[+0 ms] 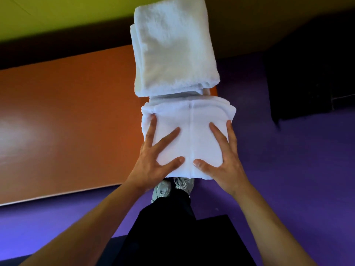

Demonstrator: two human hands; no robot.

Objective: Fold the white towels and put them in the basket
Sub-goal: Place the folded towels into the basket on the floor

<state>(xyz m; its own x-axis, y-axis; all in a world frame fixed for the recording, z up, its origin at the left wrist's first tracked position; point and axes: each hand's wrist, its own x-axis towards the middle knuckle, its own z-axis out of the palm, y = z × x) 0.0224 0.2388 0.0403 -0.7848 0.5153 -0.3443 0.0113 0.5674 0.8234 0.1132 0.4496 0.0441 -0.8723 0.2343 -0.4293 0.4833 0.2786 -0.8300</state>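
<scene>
Table: an orange table (63, 116) fills the left side, its near edge running along the purple floor (278, 169).
Left arm: a bare forearm rises from the lower left corner and angles up and right to the wrist.
Left hand: the left hand (153, 160) lies palm down on the left half of the folded towel (189, 135); the fingers are straight and spread wide, the thumb points right along the towel's near edge, and nothing is curled round the cloth.
Folded towel: a white, square-folded towel with a seam down its middle sits under both hands at the table's right end, its near part reaching out over the floor; whether it rests on the table I cannot tell.
Towel stack: a second folded white towel stack (174, 47) lies just beyond it, the two touching or nearly so.
Right hand: the right hand (222, 160) mirrors the left, flat on the towel's right half, fingers straight and fanned, thumb pointing left, gripping nothing.
Right arm: a bare forearm comes in from the lower right.
Below: grey shoes (172, 188) and dark trousers (169, 227) show under the towel.
</scene>
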